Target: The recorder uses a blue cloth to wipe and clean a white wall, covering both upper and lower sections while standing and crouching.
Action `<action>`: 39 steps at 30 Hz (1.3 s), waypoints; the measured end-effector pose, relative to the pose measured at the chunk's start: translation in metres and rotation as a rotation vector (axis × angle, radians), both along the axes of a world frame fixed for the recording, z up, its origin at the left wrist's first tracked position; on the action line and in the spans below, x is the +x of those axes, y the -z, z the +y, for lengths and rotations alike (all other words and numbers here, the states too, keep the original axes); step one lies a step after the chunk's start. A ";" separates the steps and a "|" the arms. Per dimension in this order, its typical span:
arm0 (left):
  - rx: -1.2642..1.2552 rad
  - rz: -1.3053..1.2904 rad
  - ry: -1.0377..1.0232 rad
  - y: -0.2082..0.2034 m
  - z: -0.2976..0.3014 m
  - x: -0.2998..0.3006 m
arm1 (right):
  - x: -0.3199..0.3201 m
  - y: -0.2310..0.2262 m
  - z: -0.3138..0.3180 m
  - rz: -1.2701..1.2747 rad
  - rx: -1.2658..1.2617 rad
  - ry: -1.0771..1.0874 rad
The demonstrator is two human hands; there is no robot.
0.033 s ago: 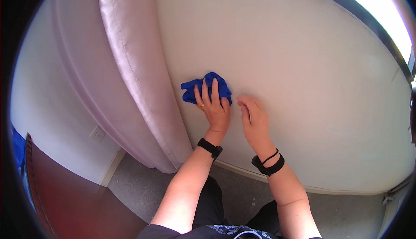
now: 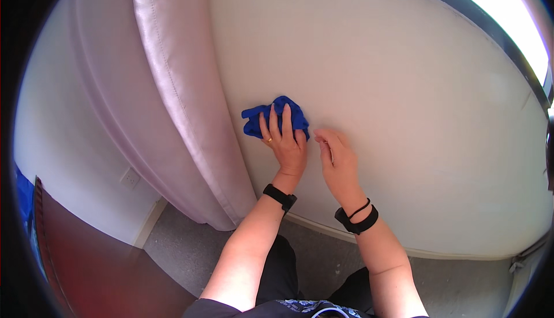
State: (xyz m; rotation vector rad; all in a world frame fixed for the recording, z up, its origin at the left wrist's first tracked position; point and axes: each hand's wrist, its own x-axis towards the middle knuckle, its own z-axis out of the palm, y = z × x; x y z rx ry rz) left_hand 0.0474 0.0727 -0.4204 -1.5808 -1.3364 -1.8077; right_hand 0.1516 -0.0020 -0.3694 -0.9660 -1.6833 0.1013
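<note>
With its fingers spread, my left hand [image 2: 288, 148] presses a crumpled blue cloth [image 2: 293, 116] flat against the pale wall [image 2: 415, 104]. A ring and a black wristband show on that arm. Beside the cloth, just to its right, my right hand [image 2: 340, 159] is held near the wall, its fingers loosely curled together and nothing visible in them. Whether its fingertips touch the wall I cannot tell. A black band and a thin black cord circle the right wrist.
A long pinkish curtain [image 2: 184, 87] hangs close on the left of the cloth. Beyond it is a wall socket [image 2: 130, 178]. A dark red surface [image 2: 104, 260] fills the lower left. A dark-framed window [image 2: 508, 24] is at upper right; grey floor [image 2: 190, 249] lies below.
</note>
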 end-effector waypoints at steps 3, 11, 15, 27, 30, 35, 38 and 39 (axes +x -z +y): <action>-0.011 -0.017 -0.015 -0.010 0.001 -0.001 | -0.003 0.004 0.002 0.017 -0.039 -0.035; 0.069 -0.036 -0.009 -0.101 0.033 -0.032 | -0.018 0.006 0.018 0.025 -0.050 -0.086; 0.103 -0.040 -0.013 -0.098 0.047 -0.045 | -0.026 0.003 0.028 0.016 -0.072 -0.103; -0.122 -0.144 -0.034 0.025 0.028 -0.052 | -0.026 0.021 0.031 0.026 -0.056 -0.086; -0.148 -0.153 -0.044 0.031 0.030 -0.051 | -0.025 0.024 0.034 0.020 -0.049 -0.081; -0.146 -0.151 -0.039 0.005 0.022 -0.053 | -0.024 0.024 0.030 0.010 -0.038 -0.090; -0.067 -0.128 -0.034 -0.040 0.031 -0.059 | -0.023 0.024 0.028 0.010 -0.043 -0.088; -0.007 -0.130 -0.027 -0.060 0.038 -0.062 | -0.022 0.024 0.028 0.015 -0.052 -0.085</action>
